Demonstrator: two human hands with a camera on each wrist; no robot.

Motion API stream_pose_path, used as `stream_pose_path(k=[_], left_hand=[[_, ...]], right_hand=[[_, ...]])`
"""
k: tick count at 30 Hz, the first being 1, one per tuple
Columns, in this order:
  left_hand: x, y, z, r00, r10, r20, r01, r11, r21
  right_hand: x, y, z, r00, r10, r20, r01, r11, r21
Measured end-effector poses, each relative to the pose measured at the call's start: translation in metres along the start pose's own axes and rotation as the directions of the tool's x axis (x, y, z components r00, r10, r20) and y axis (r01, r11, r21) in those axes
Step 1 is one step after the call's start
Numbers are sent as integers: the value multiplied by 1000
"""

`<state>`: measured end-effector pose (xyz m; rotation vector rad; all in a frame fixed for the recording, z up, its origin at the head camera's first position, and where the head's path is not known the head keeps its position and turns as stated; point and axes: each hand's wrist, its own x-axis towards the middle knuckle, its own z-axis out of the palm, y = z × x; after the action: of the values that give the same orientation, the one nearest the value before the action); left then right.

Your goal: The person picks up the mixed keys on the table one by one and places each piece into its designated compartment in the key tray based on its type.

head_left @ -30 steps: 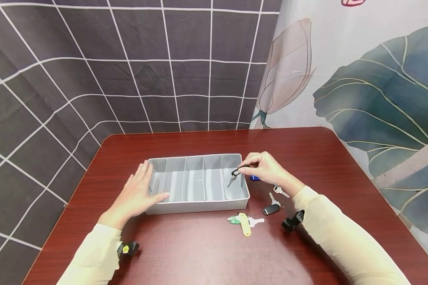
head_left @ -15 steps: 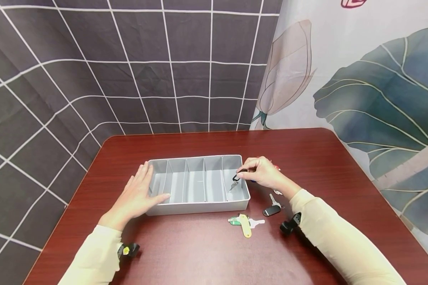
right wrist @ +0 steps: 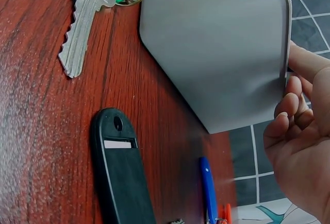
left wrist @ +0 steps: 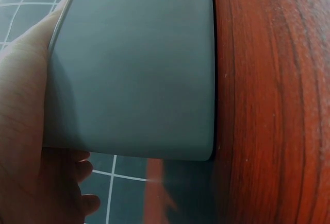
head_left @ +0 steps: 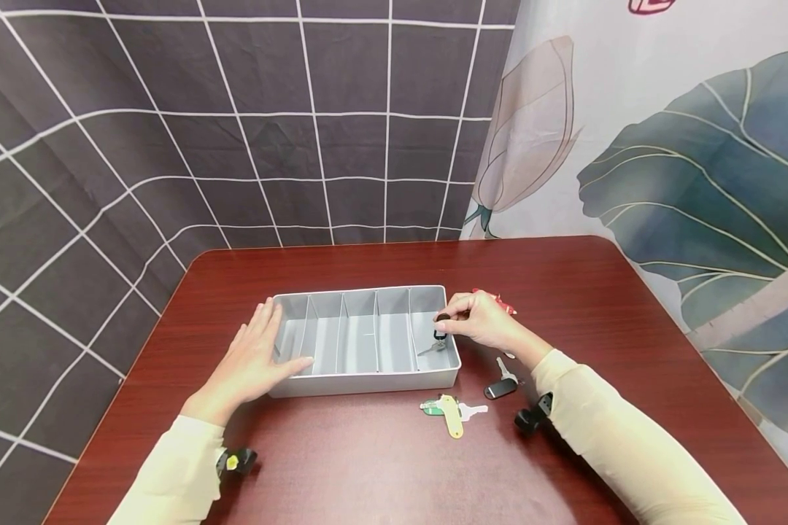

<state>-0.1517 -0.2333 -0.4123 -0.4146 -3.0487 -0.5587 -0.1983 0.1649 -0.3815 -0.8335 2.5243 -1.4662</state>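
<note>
Tray (head_left: pixel 368 383) between hands: left (head_left: pixel 246 359) outstretched, right (head_left: pixel 482 321) seemingly pinching black tag (head_left: pixel 440 336).

Between the tray (head_left: pixel 368 383) and the table's (head_left: pixel 368 467) right edge you lose the blue tag (right wrist: pixel 208 188) behind your right hand (head_left: pixel 486 321) in the head view, and part of the red item (head_left: pixel 506 306); that hand also masks some of the held black tag (head_left: pixel 440 335). The yellow tag (head_left: pixel 452 418) partly covers the green tag (head_left: pixel 431 409); the right wrist view crops the loose black tag (right wrist: pixel 124 175).

The left hand (left wrist: pixel 28 121) touches the grey tray (left wrist: pixel 134 74) on the wooden table (left wrist: pixel 273 100).
</note>
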Motion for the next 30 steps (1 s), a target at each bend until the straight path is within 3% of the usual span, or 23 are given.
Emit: stream_pose_path(k=[13,20,26,30], left_hand=[[-1,1,1,1000,2,1,-2,1000,-3],[-2,1,0,1000,9,-10,-9,1000,-8],[-2,1,0,1000,10,-17,-10,1000,-10],[-1,0,1,1000,9,-18,-9,1000,-6]], right_hand=[[-3,-4,0,999,35,-27,-36,999,-22],[-3,27,-6,996,61,-69,-61,998,8],[-17,33,-22,986,138,-94,-137,990,15],[-30,39,-35,988,123,-95,-126,992,-23]])
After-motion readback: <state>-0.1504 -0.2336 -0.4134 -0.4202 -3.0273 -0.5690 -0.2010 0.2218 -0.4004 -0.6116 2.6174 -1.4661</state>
